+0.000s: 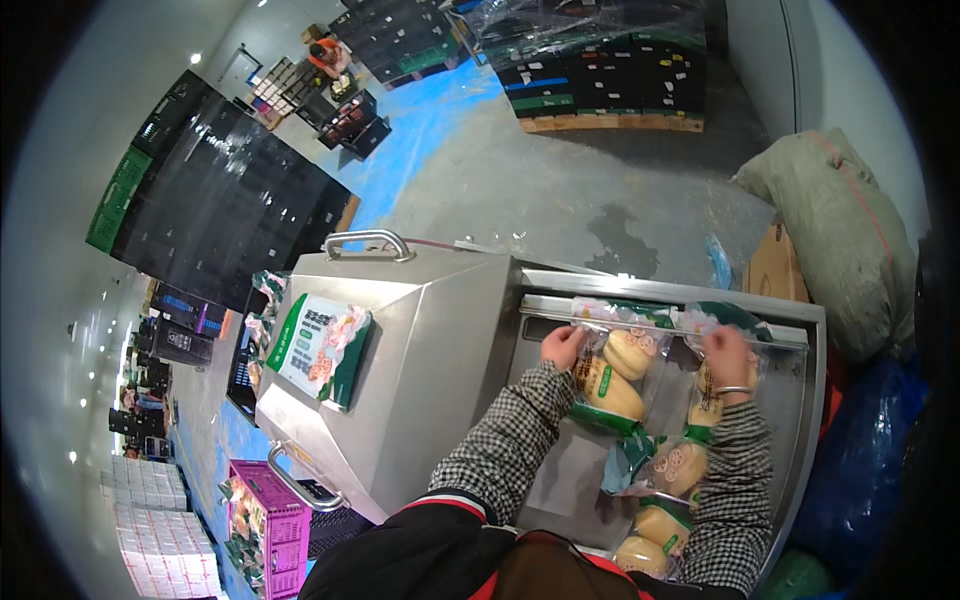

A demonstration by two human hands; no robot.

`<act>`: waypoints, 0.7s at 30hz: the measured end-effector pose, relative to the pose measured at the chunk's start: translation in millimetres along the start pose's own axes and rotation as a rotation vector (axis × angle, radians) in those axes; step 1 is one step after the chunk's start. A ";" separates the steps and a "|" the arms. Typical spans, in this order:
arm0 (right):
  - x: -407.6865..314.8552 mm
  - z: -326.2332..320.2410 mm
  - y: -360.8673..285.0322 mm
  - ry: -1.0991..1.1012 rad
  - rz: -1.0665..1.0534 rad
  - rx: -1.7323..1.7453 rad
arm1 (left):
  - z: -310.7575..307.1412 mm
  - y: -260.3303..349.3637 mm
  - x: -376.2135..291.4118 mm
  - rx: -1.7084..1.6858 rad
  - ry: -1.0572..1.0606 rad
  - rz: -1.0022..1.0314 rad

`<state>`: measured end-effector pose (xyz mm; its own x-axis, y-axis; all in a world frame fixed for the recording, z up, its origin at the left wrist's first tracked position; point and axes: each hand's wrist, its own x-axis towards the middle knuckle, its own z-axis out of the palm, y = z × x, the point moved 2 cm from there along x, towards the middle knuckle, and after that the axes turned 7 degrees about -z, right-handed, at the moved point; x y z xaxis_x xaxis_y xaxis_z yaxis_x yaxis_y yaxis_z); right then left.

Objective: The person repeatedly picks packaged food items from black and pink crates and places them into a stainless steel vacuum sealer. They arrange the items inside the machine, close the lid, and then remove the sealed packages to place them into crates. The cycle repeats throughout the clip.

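Note:
In the head view, a steel vacuum-sealing machine chamber [780,420] lies before me, its metal lid [450,330] raised to the left. My left hand [564,347] pinches the upper left corner of a clear-fronted plastic bag of lotus root [615,390], whose mouth lies over the bar at the chamber's far edge. My right hand [727,358] is on the upper part of a second bag of lotus root [703,397] beside it; its fingertips are blurred. Nearer my body, below these, lie more filled bags [675,466] under and beside my right forearm. A flat printed bag [322,351] rests on the lid.
A purple crate [285,532] with filled bags stands at lower left, a black crate [244,375] behind the lid. Wrapped stacks of black crates [232,195] stand beyond. A large woven sack [840,232] and cardboard box [772,262] are at right. A person [330,58] works far off.

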<state>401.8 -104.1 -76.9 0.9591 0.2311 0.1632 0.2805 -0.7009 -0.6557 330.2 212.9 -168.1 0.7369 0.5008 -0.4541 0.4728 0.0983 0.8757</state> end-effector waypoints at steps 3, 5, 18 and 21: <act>-26.3 39.0 -32.6 -0.251 0.022 -0.237 | 1.1 -1.2 6.3 -0.077 -0.210 -0.024; -31.7 47.1 -37.8 -0.111 0.035 -0.191 | -1.6 -4.0 7.2 -0.215 -0.258 -0.237; -21.0 135.1 -13.9 0.414 0.458 0.853 | -6.3 -1.4 22.5 -0.229 0.027 -0.141; -21.3 141.2 -11.2 0.384 0.599 0.797 | -10.0 -7.4 23.7 -0.199 0.116 -0.197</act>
<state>373.0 -5.9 -177.2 0.9191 -0.3300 -0.2153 -0.2124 0.0453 -0.9761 339.3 232.6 -183.7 0.5749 0.5493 -0.6064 0.4887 0.3639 0.7930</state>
